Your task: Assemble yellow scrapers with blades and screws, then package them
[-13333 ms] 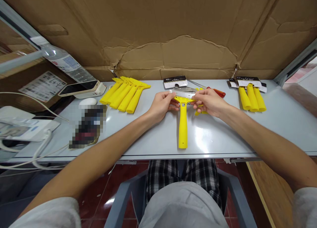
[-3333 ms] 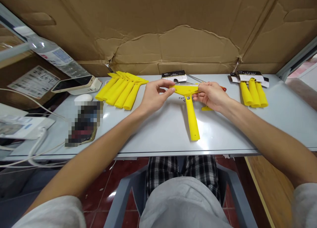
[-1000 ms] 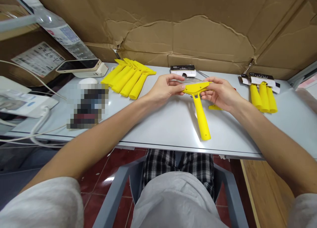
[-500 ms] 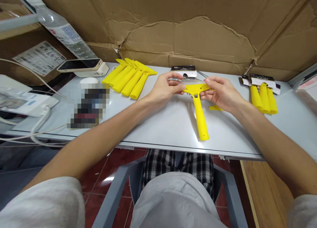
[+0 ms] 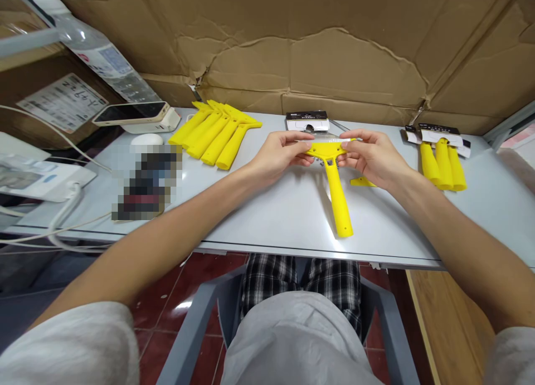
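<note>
A yellow T-shaped scraper [image 5: 337, 198] is held by both ends of its wide head, its handle toward me. My left hand [image 5: 286, 152] pinches the head's left end between thumb and fingers. On the right end, my right hand [image 5: 370, 155] is closed with its thumb on the face. Along the head's far edge runs a thin, shiny, see-through strip [image 5: 321, 135]; whether it is blade or plastic cover I cannot tell. A flat yellow piece [image 5: 361, 181] lies on the table under my right hand. Just beyond my hands sits a small black-and-white box [image 5: 308, 121].
Several yellow scrapers [image 5: 223, 137] lie in a row at back left. Three yellow handles [image 5: 443, 165] stick out from black-and-white packaging [image 5: 441, 134] at right. A phone [image 5: 129, 113], a plastic bottle [image 5: 100, 53] and cables [image 5: 56, 220] are at left. Cardboard [image 5: 334, 56] walls the table's back.
My right thumb has shifted left, onto the face of the scraper's head. The strip at the far edge now sits closer to the head. The view has moved slightly.
</note>
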`<state>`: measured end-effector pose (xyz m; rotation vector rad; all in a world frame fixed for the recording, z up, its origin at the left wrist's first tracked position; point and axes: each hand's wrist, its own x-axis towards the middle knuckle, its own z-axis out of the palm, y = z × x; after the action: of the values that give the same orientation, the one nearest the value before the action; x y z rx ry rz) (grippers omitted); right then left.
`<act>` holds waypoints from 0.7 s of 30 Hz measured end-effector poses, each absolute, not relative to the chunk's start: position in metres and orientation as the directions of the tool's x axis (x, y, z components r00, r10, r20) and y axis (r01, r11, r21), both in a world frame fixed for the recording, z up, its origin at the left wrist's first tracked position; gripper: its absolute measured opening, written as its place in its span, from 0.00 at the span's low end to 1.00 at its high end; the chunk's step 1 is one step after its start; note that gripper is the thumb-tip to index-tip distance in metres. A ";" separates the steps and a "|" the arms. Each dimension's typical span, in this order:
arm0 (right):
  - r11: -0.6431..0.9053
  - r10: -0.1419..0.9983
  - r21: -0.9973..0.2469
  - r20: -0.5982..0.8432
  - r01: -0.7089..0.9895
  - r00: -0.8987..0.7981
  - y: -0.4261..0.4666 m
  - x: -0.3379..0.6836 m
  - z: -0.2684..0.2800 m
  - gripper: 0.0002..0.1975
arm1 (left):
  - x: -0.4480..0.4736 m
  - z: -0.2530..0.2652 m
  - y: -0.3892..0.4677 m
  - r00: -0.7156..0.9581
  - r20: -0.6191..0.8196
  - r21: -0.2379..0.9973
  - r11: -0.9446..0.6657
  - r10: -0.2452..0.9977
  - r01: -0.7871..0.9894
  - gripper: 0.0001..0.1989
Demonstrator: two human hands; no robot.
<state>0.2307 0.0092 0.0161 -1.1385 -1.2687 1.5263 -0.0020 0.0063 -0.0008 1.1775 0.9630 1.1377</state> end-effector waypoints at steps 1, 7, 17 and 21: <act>-0.148 0.960 -0.988 -0.132 -0.048 -0.248 0.009 0.230 0.016 0.25 | -0.002 -0.001 0.007 0.184 0.013 0.988 0.016 0.983 -0.154 0.08; -0.136 0.960 -0.989 -0.118 -0.055 -0.253 0.007 0.229 0.016 0.23 | 0.001 0.005 0.004 0.150 -0.017 0.981 0.045 0.988 -0.186 0.09; -0.125 0.966 -0.991 -0.108 -0.056 -0.235 0.015 0.234 0.012 0.26 | -0.001 0.007 0.003 0.223 -0.175 0.967 0.210 0.959 -0.141 0.09; -0.125 0.955 -0.992 -0.112 -0.032 -0.275 0.016 0.237 0.010 0.28 | 0.000 0.010 0.000 0.209 -0.160 0.975 0.187 0.965 -0.119 0.09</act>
<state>0.2369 0.0162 0.0101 -1.1164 -1.3127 1.5260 -0.0001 0.0002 0.0098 1.0698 1.0423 0.9999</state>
